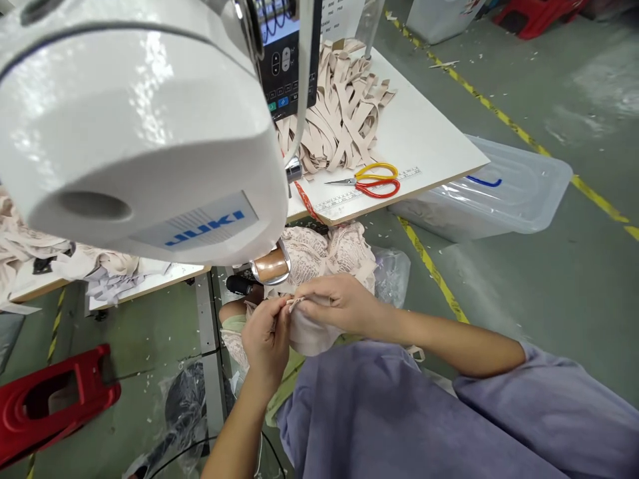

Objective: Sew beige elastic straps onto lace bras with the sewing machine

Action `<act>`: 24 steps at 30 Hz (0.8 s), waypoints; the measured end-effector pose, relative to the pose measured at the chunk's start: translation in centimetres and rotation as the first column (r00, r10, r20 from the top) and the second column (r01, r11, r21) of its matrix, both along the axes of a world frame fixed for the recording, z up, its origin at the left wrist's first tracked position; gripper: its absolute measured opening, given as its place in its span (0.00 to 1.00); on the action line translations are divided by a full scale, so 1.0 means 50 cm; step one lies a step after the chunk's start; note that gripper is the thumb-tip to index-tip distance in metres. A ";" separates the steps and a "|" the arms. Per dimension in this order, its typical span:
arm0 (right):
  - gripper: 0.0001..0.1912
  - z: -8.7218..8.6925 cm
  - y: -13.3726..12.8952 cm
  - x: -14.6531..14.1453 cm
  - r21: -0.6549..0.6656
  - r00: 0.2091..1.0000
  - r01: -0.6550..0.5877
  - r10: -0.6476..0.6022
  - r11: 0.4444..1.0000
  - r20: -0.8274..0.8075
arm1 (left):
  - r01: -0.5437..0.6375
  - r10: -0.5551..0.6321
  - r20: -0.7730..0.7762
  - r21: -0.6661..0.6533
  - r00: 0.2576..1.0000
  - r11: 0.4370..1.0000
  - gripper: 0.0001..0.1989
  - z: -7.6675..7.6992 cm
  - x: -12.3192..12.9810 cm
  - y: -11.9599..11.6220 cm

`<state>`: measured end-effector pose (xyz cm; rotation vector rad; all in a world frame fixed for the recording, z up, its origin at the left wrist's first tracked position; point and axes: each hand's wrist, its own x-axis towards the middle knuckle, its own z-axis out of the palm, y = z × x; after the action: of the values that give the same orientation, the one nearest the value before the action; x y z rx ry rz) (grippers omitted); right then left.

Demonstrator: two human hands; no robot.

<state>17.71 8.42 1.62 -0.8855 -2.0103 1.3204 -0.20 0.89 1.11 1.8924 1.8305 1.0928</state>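
Observation:
A pale beige lace bra (304,256) lies over my lap, below the head of the sewing machine (210,153). My left hand (267,336) pinches an edge of its smooth pale fabric between thumb and fingers. Close beside it, my right hand (344,305) grips the same edge, and the two sets of fingertips nearly meet. From under my right hand a smooth cup-shaped part (312,332) hangs down. Exactly what sits between the fingertips is too small to make out.
Scissors (367,181) with yellow and red handles lie on the white table (439,150), near a pile of beige strips (344,113). More fabric pieces (100,263) lie at left. A lidded plastic bin (499,193) and a red stool (54,406) stand on the floor.

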 end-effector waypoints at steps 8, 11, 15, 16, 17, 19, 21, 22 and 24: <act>0.08 0.057 0.055 0.007 0.166 0.986 -0.116 0.093 0.979 0.135 | 0.097 -0.070 -0.222 0.112 0.972 0.989 0.05 0.044 -0.011 0.004; 0.08 0.076 0.064 0.008 0.001 0.973 -0.212 0.211 0.977 0.097 | 0.140 -0.113 -0.217 0.112 0.970 0.984 0.04 0.057 -0.013 0.010; 0.09 0.092 0.076 0.016 -0.139 0.948 -0.296 0.309 0.945 0.079 | 0.173 -0.153 -0.190 0.090 0.970 0.981 0.04 0.067 -0.014 0.016; 0.09 0.094 0.079 0.017 -0.166 0.940 -0.312 0.329 0.936 0.089 | 0.178 -0.163 -0.179 0.076 0.970 0.981 0.04 0.069 -0.014 0.017; 0.09 0.094 0.082 0.019 -0.193 0.933 -0.324 0.347 0.926 0.100 | 0.184 -0.172 -0.167 0.061 0.971 0.981 0.03 0.070 -0.014 0.018; 0.09 0.092 0.087 0.021 -0.230 0.918 -0.344 0.378 0.910 0.119 | 0.195 -0.190 -0.140 0.028 0.972 0.980 0.02 0.073 -0.014 0.019; 0.10 0.088 0.089 0.023 -0.231 0.908 -0.357 0.394 0.905 0.141 | 0.207 -0.206 -0.113 -0.001 0.972 0.978 0.03 0.075 -0.015 0.021; 0.10 0.087 0.090 0.023 -0.222 0.903 -0.366 0.402 0.904 0.150 | 0.216 -0.217 -0.098 -0.015 0.971 0.976 0.03 0.077 -0.015 0.023; 0.10 0.085 0.089 0.024 -0.202 0.894 -0.381 0.415 0.902 0.170 | 0.236 -0.239 -0.068 -0.057 0.969 0.970 0.04 0.080 -0.017 0.028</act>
<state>18.88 12.88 5.87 -0.7286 -2.3673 1.6979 -1.07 2.28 5.14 2.0841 1.5984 0.9012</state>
